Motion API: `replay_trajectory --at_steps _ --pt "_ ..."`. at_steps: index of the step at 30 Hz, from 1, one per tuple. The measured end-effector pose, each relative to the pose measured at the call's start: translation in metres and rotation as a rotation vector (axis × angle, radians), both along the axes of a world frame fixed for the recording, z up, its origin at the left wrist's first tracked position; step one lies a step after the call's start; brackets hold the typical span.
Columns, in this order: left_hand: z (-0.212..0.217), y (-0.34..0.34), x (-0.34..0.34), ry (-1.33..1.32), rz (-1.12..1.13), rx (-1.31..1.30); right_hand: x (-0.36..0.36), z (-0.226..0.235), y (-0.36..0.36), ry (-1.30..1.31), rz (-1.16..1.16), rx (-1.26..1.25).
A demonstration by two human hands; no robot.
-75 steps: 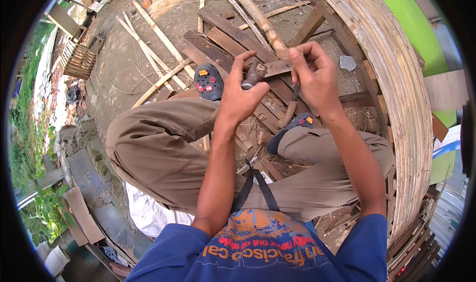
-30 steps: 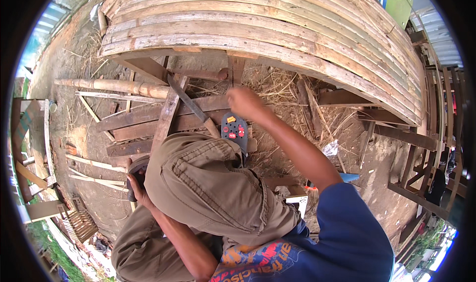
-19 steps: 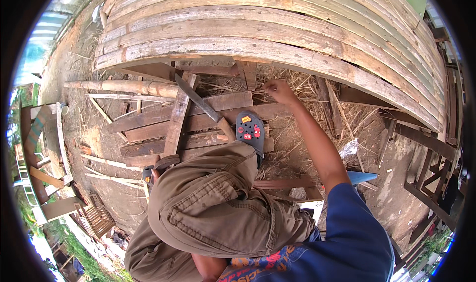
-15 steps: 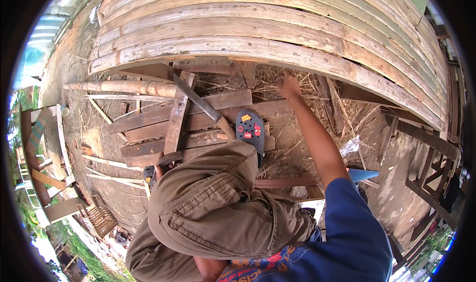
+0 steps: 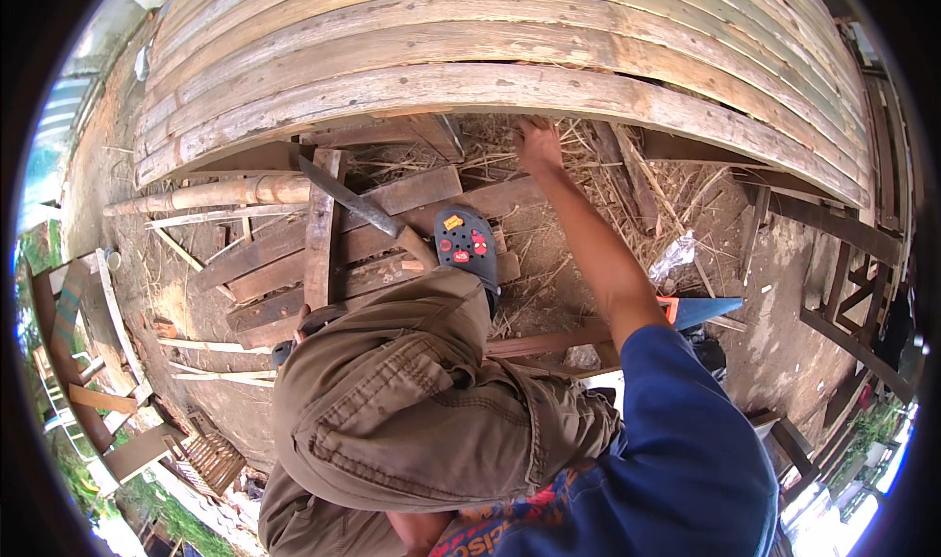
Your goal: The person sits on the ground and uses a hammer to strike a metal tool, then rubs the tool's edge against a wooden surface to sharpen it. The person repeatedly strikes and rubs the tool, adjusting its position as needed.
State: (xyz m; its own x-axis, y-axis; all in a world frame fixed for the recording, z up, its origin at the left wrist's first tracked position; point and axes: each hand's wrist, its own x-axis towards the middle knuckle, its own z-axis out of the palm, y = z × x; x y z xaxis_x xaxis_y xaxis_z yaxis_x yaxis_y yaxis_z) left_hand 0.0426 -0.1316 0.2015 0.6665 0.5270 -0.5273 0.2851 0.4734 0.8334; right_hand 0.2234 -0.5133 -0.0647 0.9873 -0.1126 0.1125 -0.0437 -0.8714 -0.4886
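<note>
Right hand [image 5: 539,148] at the near edge of a bamboo-slat bench [image 5: 490,89], one o'clock.
Right hand: fingers curled, near dry straw [image 5: 495,157]; whether anything is pinched cannot be told. Left hand [image 5: 304,320]: at eight o'clock, mostly hidden behind a trousered knee [image 5: 333,400]; its grip cannot be told. Machete [image 5: 363,207], wooden-handled: at ten o'clock, blade across a brown plank [image 5: 323,243], handle just beside a charm-studded clog [image 5: 466,239] near centre.
</note>
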Motion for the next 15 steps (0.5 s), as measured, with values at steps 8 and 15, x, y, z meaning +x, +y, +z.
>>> replay_trajectory --at_steps 8,15 --pt "-0.009 -0.013 -0.032 0.052 -0.036 -0.058 -0.104 0.123 0.077 -0.086 -0.334 0.780" --pt "0.021 -0.012 -0.033 -0.113 0.025 -0.081 -0.096 0.295 0.108 0.138 0.156 1.393"
